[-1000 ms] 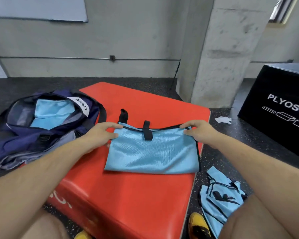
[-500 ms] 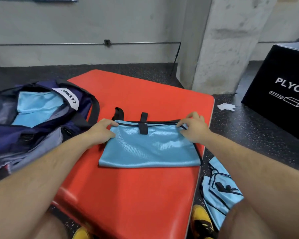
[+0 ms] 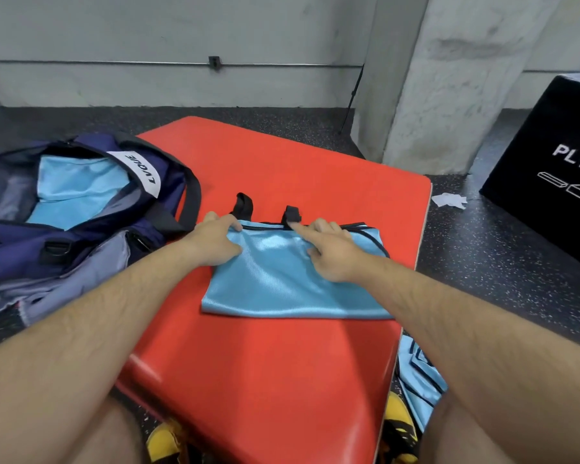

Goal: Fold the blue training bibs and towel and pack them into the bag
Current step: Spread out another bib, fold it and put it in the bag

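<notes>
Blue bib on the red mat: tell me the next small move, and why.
Probably fold the left side across: the bib lies flat but wide, left hand and right hand rest on its top edge, and the bag sits open.

Three blue cloths (image 3: 292, 289) (image 3: 74, 192) (image 3: 419, 380), two hands (image 3: 215, 242) (image 3: 332, 252), two yellow shoes (image 3: 164, 440) (image 3: 399, 420), one bag (image 3: 24, 256), one red pad (image 3: 282, 380)

Shiny blue mesh-cloth bib (image 3: 292, 286) on smooth glossy red vinyl pad (image 3: 282, 370); matt nylon bag (image 3: 81, 239), speckled rubber floor (image 3: 503, 259).
</notes>
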